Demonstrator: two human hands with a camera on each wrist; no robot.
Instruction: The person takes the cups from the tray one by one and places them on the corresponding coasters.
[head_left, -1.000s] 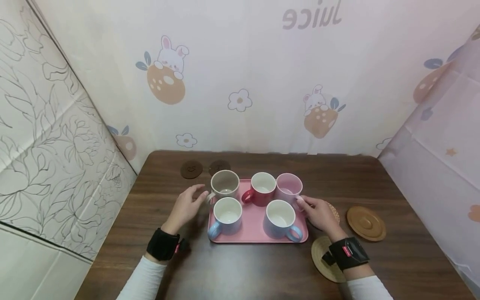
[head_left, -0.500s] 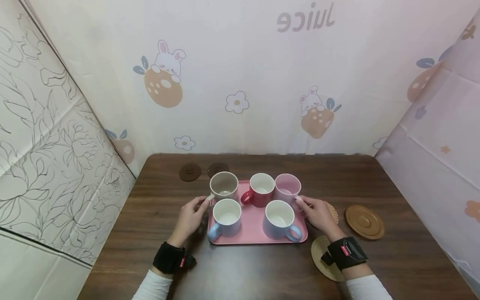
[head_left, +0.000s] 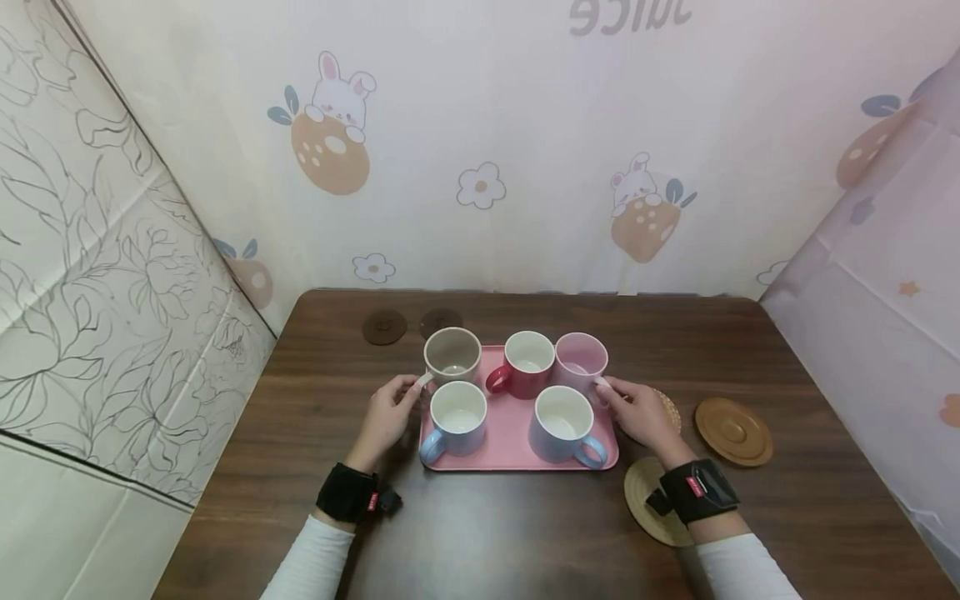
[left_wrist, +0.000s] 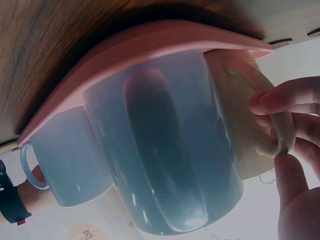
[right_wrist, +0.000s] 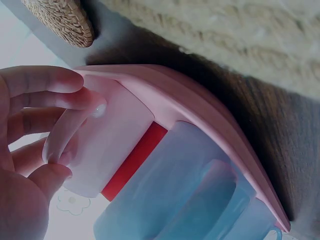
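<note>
My left hand [head_left: 386, 417] pinches the beige mug's [head_left: 452, 353] handle with curled fingers [left_wrist: 280, 100]; my right hand [head_left: 641, 412] pinches the pink mug's [head_left: 579, 361] handle. Both glossy mugs stand at the pink tray's [head_left: 510, 433] 11 and 1 o'clock corners, beside red and two blue mugs.

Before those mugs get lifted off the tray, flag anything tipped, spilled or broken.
Nothing stands out. All five mugs stand upright on the pink tray, with no spill or chip showing. The left hand pinches the beige mug by its handle; the right hand pinches the pink mug by its handle.
</note>
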